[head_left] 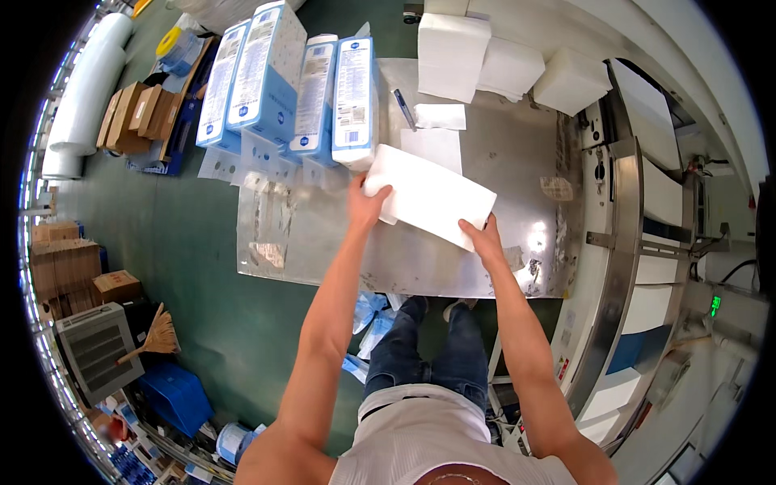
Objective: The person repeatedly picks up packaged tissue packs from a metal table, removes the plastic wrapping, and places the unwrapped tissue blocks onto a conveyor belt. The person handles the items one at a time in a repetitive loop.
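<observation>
A long white stack of what looks like folded paper tissue [432, 192] is held tilted above the metal table [323, 255]. My left hand [367, 200] grips its left end, thumb on top and fingers hidden underneath. At its lower right corner my right hand [483, 237] closes on it, also with the thumb uppermost. Just beyond my left hand stand several blue-and-white printed packs [354, 105] in clear plastic film. A dark pen [404, 109] lies beside white paper sheets [436, 144], partly covered by the held stack.
More white stacks [454, 56] stand at the table's far right. A machine with steel edges and white panels [602, 275] runs along the right side. Cardboard boxes [69, 267], a broom [158, 333] and a blue bin [174, 396] are at left. Blue-and-white wrappers [376, 327] lie near my feet.
</observation>
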`<action>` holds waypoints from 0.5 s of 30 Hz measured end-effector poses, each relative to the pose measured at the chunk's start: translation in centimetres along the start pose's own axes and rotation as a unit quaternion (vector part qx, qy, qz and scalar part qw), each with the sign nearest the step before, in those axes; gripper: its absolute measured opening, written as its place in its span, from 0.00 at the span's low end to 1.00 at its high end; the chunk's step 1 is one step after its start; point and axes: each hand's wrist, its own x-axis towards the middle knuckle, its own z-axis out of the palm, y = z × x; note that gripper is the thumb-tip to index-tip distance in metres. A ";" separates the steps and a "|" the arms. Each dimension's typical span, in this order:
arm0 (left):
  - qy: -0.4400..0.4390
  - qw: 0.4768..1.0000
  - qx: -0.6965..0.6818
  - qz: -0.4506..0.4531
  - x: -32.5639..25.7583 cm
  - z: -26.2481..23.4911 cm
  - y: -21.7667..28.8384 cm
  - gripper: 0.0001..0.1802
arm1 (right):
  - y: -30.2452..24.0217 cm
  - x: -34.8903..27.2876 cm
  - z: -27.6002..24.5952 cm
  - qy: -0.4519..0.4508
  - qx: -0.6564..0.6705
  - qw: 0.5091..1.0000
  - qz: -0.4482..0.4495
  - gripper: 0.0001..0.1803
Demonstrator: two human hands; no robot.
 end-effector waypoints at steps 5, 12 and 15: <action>0.202 0.978 0.024 0.055 -2.6 -1.3 -1.1 0.27 | 0.6 -0.6 -0.9 0.010 0.018 0.999 0.031 0.52; -0.192 0.880 0.168 0.401 -12.4 4.8 5.5 0.25 | 2.0 -0.7 -2.4 -0.046 0.071 0.996 0.032 0.49; -0.260 0.818 0.211 0.467 -12.8 9.0 8.4 0.25 | 2.8 -0.3 -3.9 -0.121 0.132 0.983 0.037 0.49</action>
